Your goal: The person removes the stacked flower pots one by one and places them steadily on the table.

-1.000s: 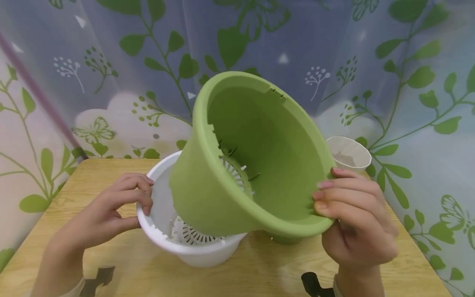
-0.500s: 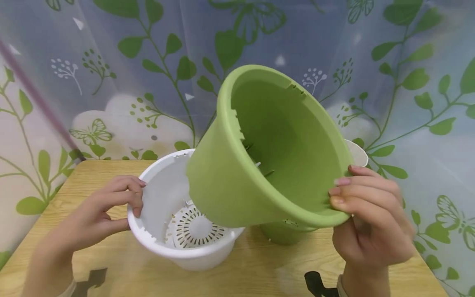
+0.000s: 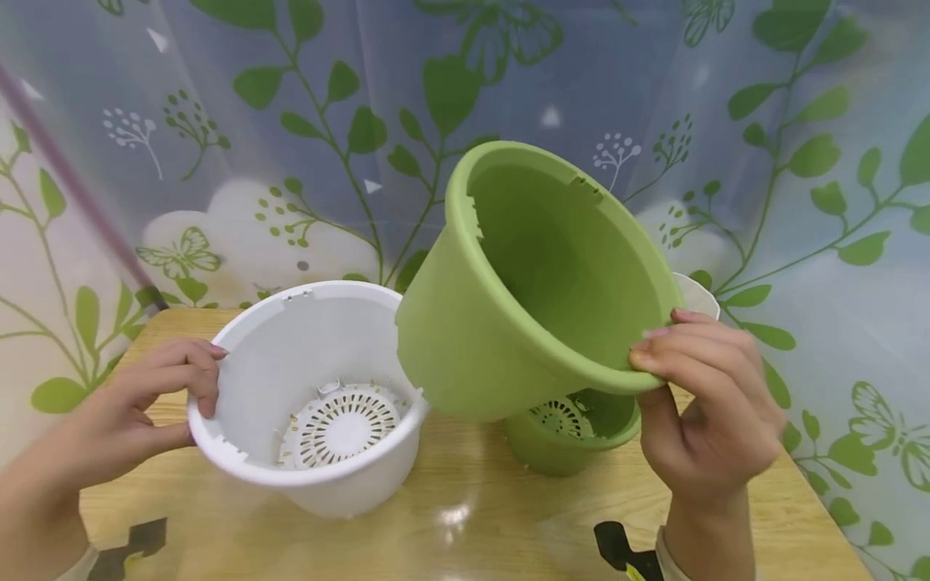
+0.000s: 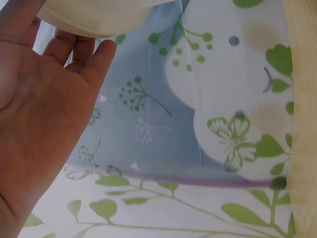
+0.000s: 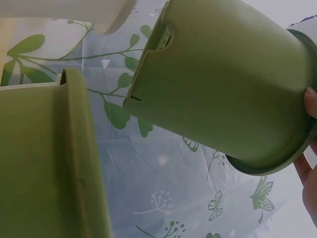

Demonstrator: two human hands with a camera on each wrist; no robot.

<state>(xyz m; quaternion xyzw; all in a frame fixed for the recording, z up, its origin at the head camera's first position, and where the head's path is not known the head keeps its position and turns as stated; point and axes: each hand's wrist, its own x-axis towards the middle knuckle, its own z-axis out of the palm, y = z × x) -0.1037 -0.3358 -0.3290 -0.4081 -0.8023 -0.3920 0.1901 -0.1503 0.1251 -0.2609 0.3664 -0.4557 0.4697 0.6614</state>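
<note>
A white plastic flowerpot [image 3: 291,351] with a slotted bottom stands tilted on the left of the table. My left hand [image 3: 138,403] pinches its left rim, thumb outside and fingertips over the edge. Held up to the right is a large green flowerpot [image 3: 465,339], its mouth tipped up and toward me. The right hand [image 3: 701,395] grips that pot's lower right rim, also seen in the right wrist view, where the green pot [image 5: 218,89] shows its outer wall and notched base. Beneath it a smaller green flowerpot [image 3: 545,456] rests on the table, partly hidden.
Behind the right hand, a white ribbed cup-like container [image 3: 697,297] is mostly covered. The wooden table [image 3: 465,532] ends at a patterned curtain [image 3: 407,97] at the back and sides.
The large green pot has come away from over the white pot, rightward. My left hand has drawn the white pot left. More of the smaller green pot's inside shows.
</note>
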